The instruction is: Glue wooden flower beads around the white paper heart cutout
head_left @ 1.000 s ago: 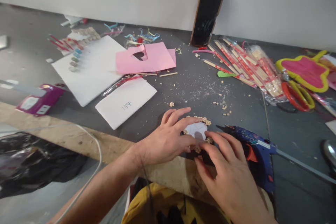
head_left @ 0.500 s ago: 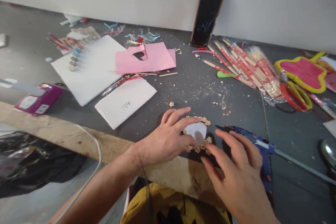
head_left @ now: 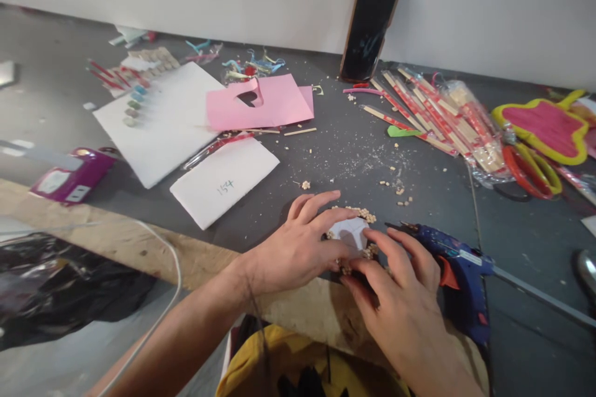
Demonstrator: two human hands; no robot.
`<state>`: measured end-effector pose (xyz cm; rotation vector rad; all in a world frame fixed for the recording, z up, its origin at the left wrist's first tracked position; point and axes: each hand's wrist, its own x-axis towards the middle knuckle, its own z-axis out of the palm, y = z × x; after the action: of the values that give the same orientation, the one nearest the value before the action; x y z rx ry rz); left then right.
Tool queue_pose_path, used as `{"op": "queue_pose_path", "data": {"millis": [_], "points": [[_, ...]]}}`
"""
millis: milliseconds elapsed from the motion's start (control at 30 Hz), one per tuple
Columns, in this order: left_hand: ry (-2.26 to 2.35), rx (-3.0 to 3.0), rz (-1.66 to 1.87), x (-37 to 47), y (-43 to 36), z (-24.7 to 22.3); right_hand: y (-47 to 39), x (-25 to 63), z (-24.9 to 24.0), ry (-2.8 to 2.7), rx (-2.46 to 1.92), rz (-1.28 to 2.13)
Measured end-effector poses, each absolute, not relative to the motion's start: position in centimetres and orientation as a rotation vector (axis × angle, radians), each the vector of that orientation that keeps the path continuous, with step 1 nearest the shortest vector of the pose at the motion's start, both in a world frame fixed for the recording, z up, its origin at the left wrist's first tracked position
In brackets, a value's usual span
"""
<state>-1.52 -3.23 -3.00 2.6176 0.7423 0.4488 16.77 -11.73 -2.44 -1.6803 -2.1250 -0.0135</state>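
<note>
A small white paper piece (head_left: pixel 350 231) lies near the front edge of the grey table, ringed by clusters of short, light wooden bits (head_left: pixel 361 213). My left hand (head_left: pixel 305 239) grips its left side, thumb at the near edge and fingers over the far edge. From the right, my right hand (head_left: pixel 403 279) has thumb and forefinger closed on the wooden bits at the near rim; its other fingers reach over the paper. The fingertips partly hide what they grip. Just beyond my right hand lies a blue glue gun (head_left: pixel 459 267) with a grey glue stick.
A phone (head_left: pixel 370 28) leans against the wall. Wrapped chopsticks (head_left: pixel 428 115) and red-and-yellow scissors (head_left: pixel 533 170) lie right. Pink paper (head_left: pixel 274 102), a white slab marked 154 (head_left: pixel 226 183) and a purple device (head_left: pixel 72 177) are left. Crumbs and wooden bits dot the table.
My right hand has moved left and in, its thumb and forefinger closing on the near rim of wooden bits. More of the glue gun shows. My left hand stays in place.
</note>
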Motion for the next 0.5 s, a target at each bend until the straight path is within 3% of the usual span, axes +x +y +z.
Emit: {"op": "queue_pose_path", "data": {"millis": [500], "points": [[0.731,2.619,0.450,-1.50,-3.15,-3.23,-11.62,17.03,-2.60,-2.106,-1.685,0.009]]}}
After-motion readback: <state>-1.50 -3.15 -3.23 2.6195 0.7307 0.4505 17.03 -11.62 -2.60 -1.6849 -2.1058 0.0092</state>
